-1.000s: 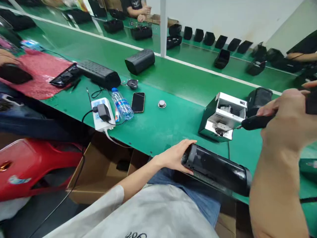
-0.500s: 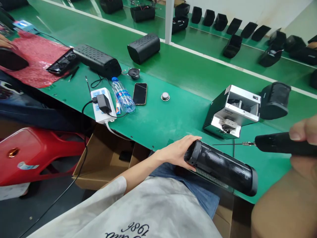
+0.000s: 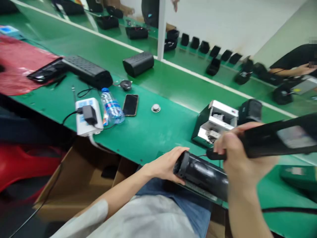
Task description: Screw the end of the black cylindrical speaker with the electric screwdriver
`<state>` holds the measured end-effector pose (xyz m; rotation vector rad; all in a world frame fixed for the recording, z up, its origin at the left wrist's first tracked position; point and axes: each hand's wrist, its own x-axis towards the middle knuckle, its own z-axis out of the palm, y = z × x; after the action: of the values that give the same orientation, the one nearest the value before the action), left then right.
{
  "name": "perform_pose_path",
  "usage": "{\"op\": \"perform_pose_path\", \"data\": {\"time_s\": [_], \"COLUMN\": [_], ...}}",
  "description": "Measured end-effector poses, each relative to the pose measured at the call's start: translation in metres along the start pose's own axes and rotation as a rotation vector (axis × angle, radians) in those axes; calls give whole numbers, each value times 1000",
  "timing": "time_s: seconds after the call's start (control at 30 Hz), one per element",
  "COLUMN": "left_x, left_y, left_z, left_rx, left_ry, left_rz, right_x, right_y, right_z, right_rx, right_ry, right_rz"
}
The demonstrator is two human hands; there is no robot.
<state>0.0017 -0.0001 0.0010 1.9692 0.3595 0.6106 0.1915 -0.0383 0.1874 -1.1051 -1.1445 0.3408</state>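
My left hand (image 3: 170,165) is wrapped round the left end of a black tube-shaped speaker (image 3: 208,177), lying at the bench's front edge with perforated patches on its side. In my right hand (image 3: 237,148) is a black electric screwdriver (image 3: 279,137), with a pale label on its body. Its thin bit points left, by the speaker's upper edge near my left hand; whether it touches cannot be told. My right hand and forearm hide the speaker's right end. A black-and-white box-shaped machine (image 3: 215,122) stands just behind.
Left on the green bench (image 3: 138,138) are a power strip (image 3: 89,127), water bottle (image 3: 112,107), phone (image 3: 130,105), loose speaker driver (image 3: 125,85) and small round metal part (image 3: 156,108). Black speaker housings (image 3: 138,64) line the back. A co-worker's arm (image 3: 289,71) shows far right; an open carton (image 3: 74,185) sits below.
My right hand has moved left with the screwdriver, bringing its bit close to the speaker by my left hand. The view has shifted, and a co-worker now shows at far right.
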Motion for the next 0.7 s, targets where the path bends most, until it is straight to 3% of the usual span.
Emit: {"op": "perform_pose_path", "data": {"time_s": [0.13,0.5,0.7], "left_x": [1,3,4], "left_y": [2,5,2], "left_z": [-2,-1,-1], "left_rx": [-11,-6,15], "left_ry": [-15,-25,-4], "left_rz": [-75,-107,-49], "right_x": [-5,-14,-10], "right_y": [9,23,17], "right_z": [2,-15,-8], "right_rx": [67,46,102], "right_ry": [-136,-205,-222], "right_rz": [-35,-100,-86]}}
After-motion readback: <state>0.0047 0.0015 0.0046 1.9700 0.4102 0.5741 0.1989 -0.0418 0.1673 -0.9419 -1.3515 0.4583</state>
